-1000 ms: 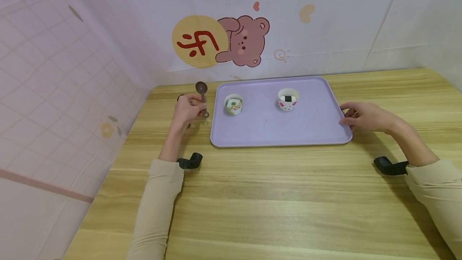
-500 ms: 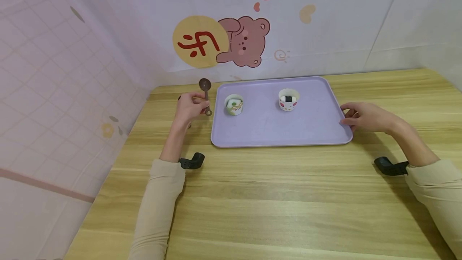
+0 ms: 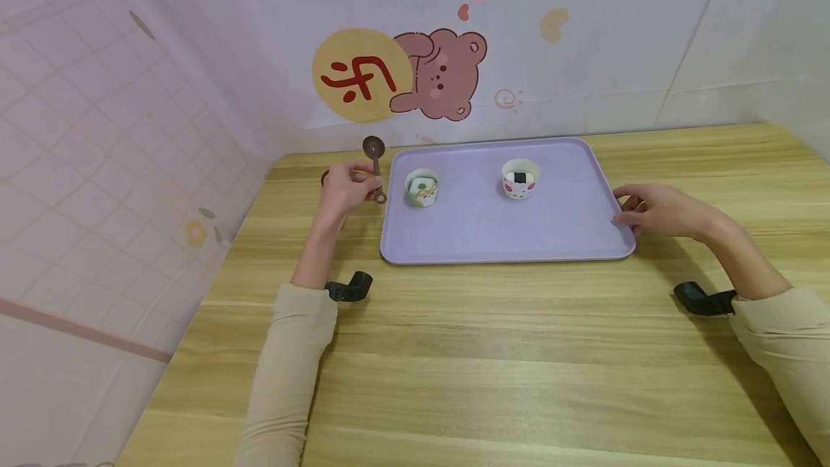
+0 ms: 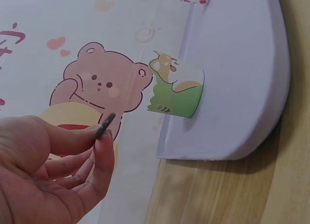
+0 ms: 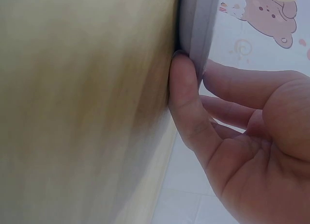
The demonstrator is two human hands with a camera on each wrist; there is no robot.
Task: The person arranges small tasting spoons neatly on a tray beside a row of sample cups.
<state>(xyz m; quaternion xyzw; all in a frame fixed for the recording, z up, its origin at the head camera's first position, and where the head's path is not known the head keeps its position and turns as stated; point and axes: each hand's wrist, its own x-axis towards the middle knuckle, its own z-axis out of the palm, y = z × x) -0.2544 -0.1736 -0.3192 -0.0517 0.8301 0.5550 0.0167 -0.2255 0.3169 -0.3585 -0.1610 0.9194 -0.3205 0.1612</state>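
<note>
My left hand (image 3: 348, 189) pinches a brown long-handled scoop (image 3: 374, 148) by its handle. Its round bowl points up toward the wall, just left of a lilac tray (image 3: 480, 236). The left wrist view shows the handle (image 4: 105, 126) as a dark piece between thumb and finger. On the tray's left stands a small green-and-white paper cup (image 3: 424, 197) with a white and green piece inside. A second, pink-patterned cup (image 3: 518, 189) further right holds a white piece with a black band. My right hand (image 3: 668, 209) holds the tray's right rim between thumb and fingers.
A dark curved edge (image 3: 324, 176) of something on the table shows behind the left hand, mostly hidden. The wooden table (image 3: 493, 359) extends in front of the tray. Behind it rises a white wall covering (image 3: 603, 92) printed with a bear.
My left hand has moved slightly right and up with the scoop, bringing it closer to the tray's left edge. The right hand, tray and cups keep their places.
</note>
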